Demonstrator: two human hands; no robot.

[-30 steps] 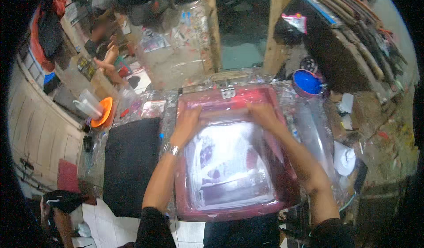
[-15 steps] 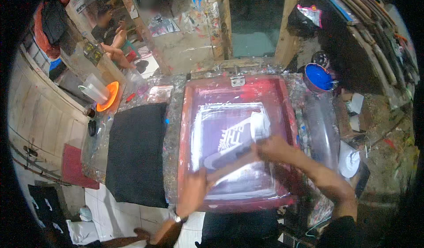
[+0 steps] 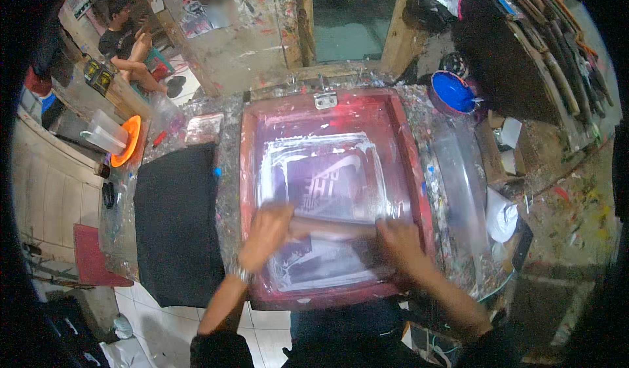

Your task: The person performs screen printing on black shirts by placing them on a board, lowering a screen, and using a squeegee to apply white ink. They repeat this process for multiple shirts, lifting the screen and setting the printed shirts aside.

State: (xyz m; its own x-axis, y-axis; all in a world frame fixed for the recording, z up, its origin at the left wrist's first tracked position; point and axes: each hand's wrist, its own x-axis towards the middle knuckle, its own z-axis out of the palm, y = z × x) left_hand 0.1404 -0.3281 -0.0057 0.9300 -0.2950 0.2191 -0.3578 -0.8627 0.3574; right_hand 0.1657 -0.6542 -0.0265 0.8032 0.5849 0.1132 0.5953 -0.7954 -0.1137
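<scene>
A red-framed printing screen (image 3: 407, 152) lies on the paint-spattered bench, with a metal clamp (image 3: 325, 101) at its far edge. Its purple mesh (image 3: 334, 171) carries streaks of white ink and a pale printed design. My left hand (image 3: 268, 234) grips the left end of a squeegee (image 3: 334, 228), held level across the lower part of the mesh. My right hand (image 3: 400, 247) is closed on the other end, near the frame's right side, blurred by motion. A folded black cloth (image 3: 173, 217) lies on the bench to the left of the screen.
A blue ink tub (image 3: 452, 92) and a white bag (image 3: 501, 217) lie at right, near a rack of screens (image 3: 557, 60). An orange dish (image 3: 128, 142) with a plastic jug (image 3: 105, 132) stands at left. Another person (image 3: 121, 47) sits beyond, at upper left.
Both hands moved from the screen's far part toward me; the squeegee, slanted half a second ago, is now level. White ink over the design has thinned. The view has shifted.
</scene>
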